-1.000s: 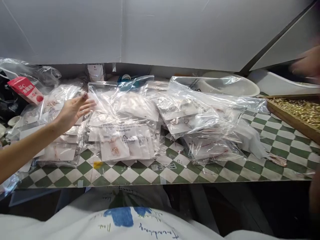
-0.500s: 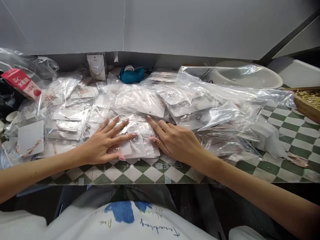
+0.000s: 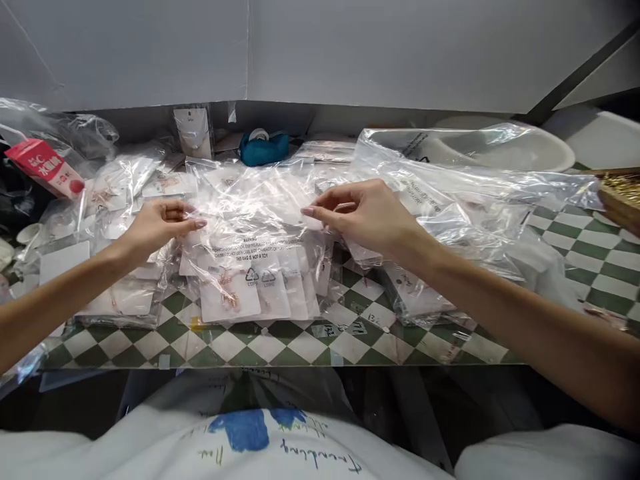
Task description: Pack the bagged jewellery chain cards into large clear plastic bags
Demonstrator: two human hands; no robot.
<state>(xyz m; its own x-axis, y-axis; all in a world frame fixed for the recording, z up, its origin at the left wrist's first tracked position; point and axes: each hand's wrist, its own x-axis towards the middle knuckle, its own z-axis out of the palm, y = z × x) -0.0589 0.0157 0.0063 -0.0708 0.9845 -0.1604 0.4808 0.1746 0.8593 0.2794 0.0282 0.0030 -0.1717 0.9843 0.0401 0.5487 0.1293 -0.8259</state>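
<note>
A clear plastic bag (image 3: 253, 227) printed with a warning text and full of white jewellery cards lies in the middle of the green-and-white checked table (image 3: 280, 347). My left hand (image 3: 157, 223) pinches the bag's left upper edge. My right hand (image 3: 365, 213) pinches its right upper edge, fingers closed on the film. The bag's top is pulled up between both hands, while its lower end with the cards (image 3: 250, 293) rests on the table.
More clear bags of cards lie at the left (image 3: 117, 193) and right (image 3: 450, 207). A red carton (image 3: 45, 167) stands far left, a teal tape dispenser (image 3: 264, 147) at the back, a white basin (image 3: 500, 150) back right, and a wooden tray (image 3: 620, 197) of gold pieces at the right edge.
Both hands were lying flat on the bag half a second ago. They have moved up and apart, closed on its upper edges and raised the top of the bag.
</note>
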